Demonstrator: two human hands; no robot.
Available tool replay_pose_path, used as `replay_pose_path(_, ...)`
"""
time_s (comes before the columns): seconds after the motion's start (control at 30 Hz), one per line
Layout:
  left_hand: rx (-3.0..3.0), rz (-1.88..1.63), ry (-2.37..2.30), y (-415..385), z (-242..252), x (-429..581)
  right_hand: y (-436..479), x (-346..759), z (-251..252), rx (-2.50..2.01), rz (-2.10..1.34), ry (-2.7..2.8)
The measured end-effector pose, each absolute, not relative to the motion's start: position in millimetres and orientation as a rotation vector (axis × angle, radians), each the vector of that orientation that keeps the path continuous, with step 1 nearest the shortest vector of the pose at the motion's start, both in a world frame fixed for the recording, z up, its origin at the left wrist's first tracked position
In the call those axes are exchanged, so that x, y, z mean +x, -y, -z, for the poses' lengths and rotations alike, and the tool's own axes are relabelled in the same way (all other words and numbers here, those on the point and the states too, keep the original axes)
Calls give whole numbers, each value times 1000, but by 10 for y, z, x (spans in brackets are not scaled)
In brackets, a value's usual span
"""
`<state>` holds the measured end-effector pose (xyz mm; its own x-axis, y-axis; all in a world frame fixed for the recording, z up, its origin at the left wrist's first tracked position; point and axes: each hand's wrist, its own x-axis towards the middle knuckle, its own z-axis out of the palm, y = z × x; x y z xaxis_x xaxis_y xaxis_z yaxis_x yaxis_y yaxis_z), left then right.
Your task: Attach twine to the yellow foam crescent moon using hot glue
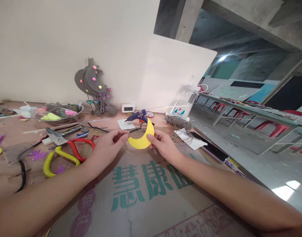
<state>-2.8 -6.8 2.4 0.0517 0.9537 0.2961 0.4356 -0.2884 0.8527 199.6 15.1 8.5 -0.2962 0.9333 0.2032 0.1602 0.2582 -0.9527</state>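
Note:
A yellow crescent moon cutout [139, 143] is held up over the worktable between my two hands. My left hand [112, 145] pinches its left tip between thumb and fingers. On the other side, my right hand [163, 144] grips the curved right part, thumb on the front face. Just behind the cutout lies a blue glue gun [138, 115], near a small white paper [125, 124]. Under both forearms is a brown sheet [151, 210] printed with green characters.
Left of my hands lie red-handled scissors [93, 142], a yellow-handled tool [47, 164] and purple scraps [39, 156]. Farther back are a bowl of materials [78, 115], grey moon ornaments [85, 80] and a digital clock [128, 108]. A string skein [179, 122], phone [212, 148] and plastic jar [187, 102] stand right.

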Motion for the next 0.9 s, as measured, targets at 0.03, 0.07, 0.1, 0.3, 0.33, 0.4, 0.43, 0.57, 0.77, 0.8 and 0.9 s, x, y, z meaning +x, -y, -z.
replay_pose_path(0.03,1775,-1201,-1400,65,-21,-28,-151,1995,-87,-1022,-1130,1662)
replay_pose_path(0.07,1774,-1203,-1406,63,-19,-29,-150,1995,-88,-1024,-1135,1658)
replay_pose_path(0.1,1772,-1203,-1411,61,-19,-29,-149,1994,-90,-1028,-1139,1654)
replay_pose_path(0.3,1750,-1196,-1436,55,-26,-33,-137,1989,-98,-1041,-1148,1653)
replay_pose_path(0.33,1748,-1196,-1441,55,-28,-34,-137,1989,-97,-1041,-1146,1656)
replay_pose_path(0.4,1744,-1197,-1445,58,-33,-35,-139,1989,-93,-1035,-1142,1662)
replay_pose_path(0.43,1744,-1195,-1443,60,-37,-36,-142,1989,-90,-1033,-1140,1666)
replay_pose_path(0.57,1762,-1179,-1436,68,-49,-33,-152,1991,-79,-1029,-1123,1684)
replay_pose_path(0.77,1766,-1161,-1438,46,-12,-41,-146,2000,-78,-1086,-1111,1719)
replay_pose_path(0.8,1771,-1161,-1432,40,-1,-43,-145,2003,-78,-1089,-1101,1731)
replay_pose_path(0.9,1782,-1167,-1422,26,21,-49,-147,2013,-70,-1095,-1082,1755)
